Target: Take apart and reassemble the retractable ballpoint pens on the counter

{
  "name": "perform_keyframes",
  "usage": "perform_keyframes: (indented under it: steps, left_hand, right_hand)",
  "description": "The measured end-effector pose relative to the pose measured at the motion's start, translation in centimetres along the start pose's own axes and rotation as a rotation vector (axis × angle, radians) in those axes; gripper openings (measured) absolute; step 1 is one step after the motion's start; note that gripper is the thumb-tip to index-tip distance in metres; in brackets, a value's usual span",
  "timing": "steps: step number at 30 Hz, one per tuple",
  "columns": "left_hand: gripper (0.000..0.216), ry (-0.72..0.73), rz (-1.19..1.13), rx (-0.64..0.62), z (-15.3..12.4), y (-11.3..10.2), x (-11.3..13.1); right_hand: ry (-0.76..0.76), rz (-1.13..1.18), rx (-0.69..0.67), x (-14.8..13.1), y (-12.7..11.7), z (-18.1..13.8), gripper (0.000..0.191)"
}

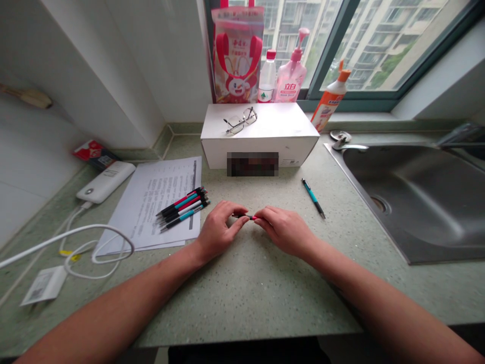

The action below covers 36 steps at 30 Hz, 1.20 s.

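Note:
A pen (250, 218) with black and red parts is held level between my two hands, just over the counter. My left hand (219, 225) pinches its dark end between thumb and fingers. The red end is in the fingertips of my right hand (285, 230), which hide part of it. To the left, several pens (184, 208) in red, teal, white and black lie side by side on printed sheets of paper (136, 202). One teal and black pen (312, 197) lies alone on the counter, right of my hands.
Behind my hands stands a white box (265, 144) with eyeglasses (241, 121) on top. A steel sink (424, 202) is at the right. A white power bank (106, 182), looped cable (99, 260) and charger (44, 285) lie left. Bottles (291, 81) stand by the window.

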<state>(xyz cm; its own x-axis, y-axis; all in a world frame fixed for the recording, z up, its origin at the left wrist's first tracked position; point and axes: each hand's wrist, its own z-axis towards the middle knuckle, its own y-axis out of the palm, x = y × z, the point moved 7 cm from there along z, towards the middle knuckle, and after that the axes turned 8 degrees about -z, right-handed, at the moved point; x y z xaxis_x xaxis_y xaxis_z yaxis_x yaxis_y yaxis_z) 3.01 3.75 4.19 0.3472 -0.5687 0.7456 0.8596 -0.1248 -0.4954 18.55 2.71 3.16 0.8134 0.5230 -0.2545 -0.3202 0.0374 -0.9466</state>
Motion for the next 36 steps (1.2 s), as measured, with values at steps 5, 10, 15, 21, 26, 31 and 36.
perform_keyframes:
  steps: [5,10,15,21,26,31,36]
  left_hand:
    - [0.007,0.002,-0.001,-0.011,0.00,0.13,-0.02]
    - [0.007,-0.001,-0.006,-0.008,-0.04,0.16,0.02]
    - [0.008,-0.005,0.000,-0.002,-0.06,0.09,0.08]
    - [0.007,-0.003,0.005,-0.016,-0.10,0.17,0.01]
    - [0.008,-0.012,0.005,-0.019,-0.06,0.21,-0.11]
    - [0.008,-0.015,0.011,-0.013,-0.03,0.13,-0.06]
    - [0.008,-0.013,0.010,-0.014,-0.03,0.14,-0.08]
  right_hand:
    - [0.000,0.001,-0.003,-0.02,-0.03,-0.02,0.029]
    - [0.000,-0.003,-0.002,0.00,-0.02,0.02,0.029]
    - [0.006,0.005,-0.008,0.03,0.00,0.07,0.029]
    - [0.020,0.019,-0.021,0.17,-0.02,0.07,0.028]
    - [0.016,0.019,-0.019,0.11,-0.03,0.08,0.029]
    - [0.022,0.020,-0.026,0.13,-0.07,0.07,0.028]
    - [0.014,0.019,-0.022,0.11,-0.09,0.05,0.026]
